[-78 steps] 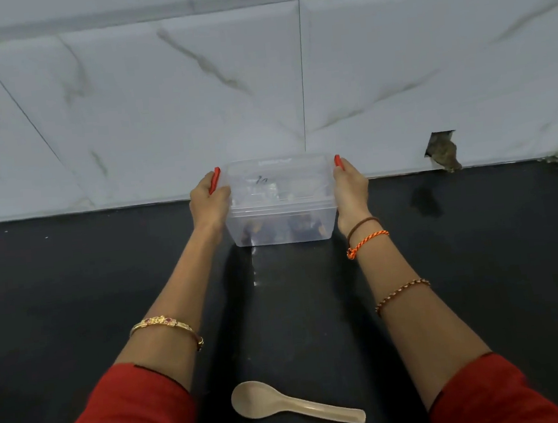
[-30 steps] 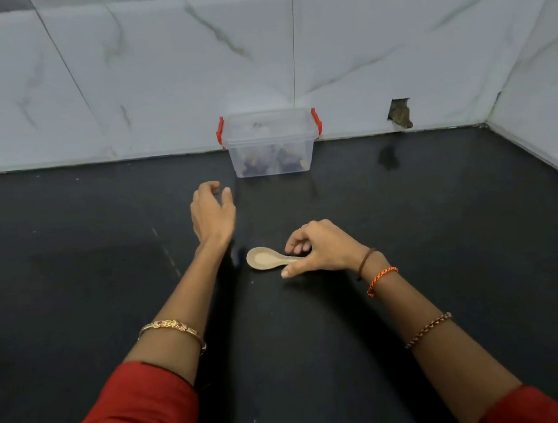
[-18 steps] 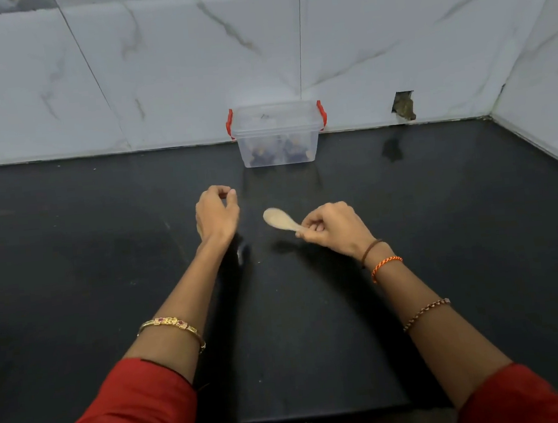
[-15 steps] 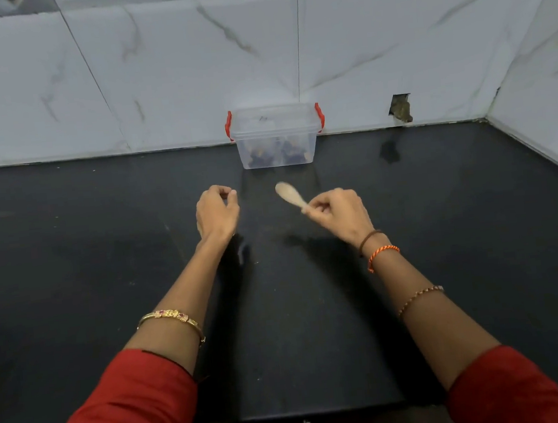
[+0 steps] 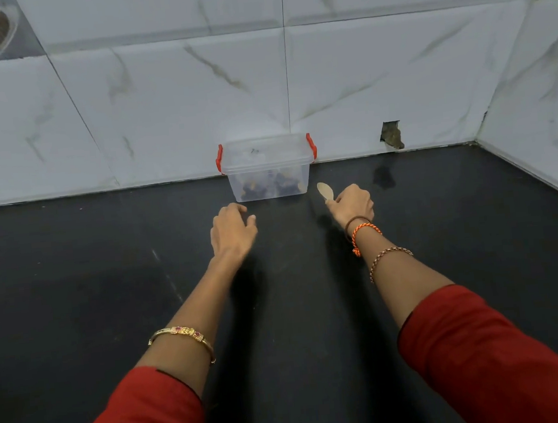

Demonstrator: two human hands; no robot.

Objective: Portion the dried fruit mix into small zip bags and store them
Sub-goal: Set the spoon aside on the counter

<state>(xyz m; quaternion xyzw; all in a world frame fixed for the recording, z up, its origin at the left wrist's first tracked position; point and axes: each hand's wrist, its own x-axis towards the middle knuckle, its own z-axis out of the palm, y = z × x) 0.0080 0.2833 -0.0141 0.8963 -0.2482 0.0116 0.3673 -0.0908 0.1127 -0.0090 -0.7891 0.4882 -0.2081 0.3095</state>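
Observation:
A clear plastic box [image 5: 267,159] with red side clips and its lid on stands against the wall tiles; dark dried fruit shows at its bottom. My right hand [image 5: 353,204] holds a beige plastic spoon [image 5: 325,191] by the handle, bowl pointing up and away, just right of the box's front corner. My left hand [image 5: 233,231] hovers over the counter a little in front of the box's left side, fingers loosely curled and holding nothing. No zip bags are in sight.
The black countertop [image 5: 108,296] runs wide to both sides. Marble-look wall tiles [image 5: 158,103] close the back and the right corner. A small broken hole in the tile [image 5: 391,135] sits right of the box.
My right hand picked the spoon up off the counter and carried it forward to the box's right side. My left hand moved forward too. The view tilted up.

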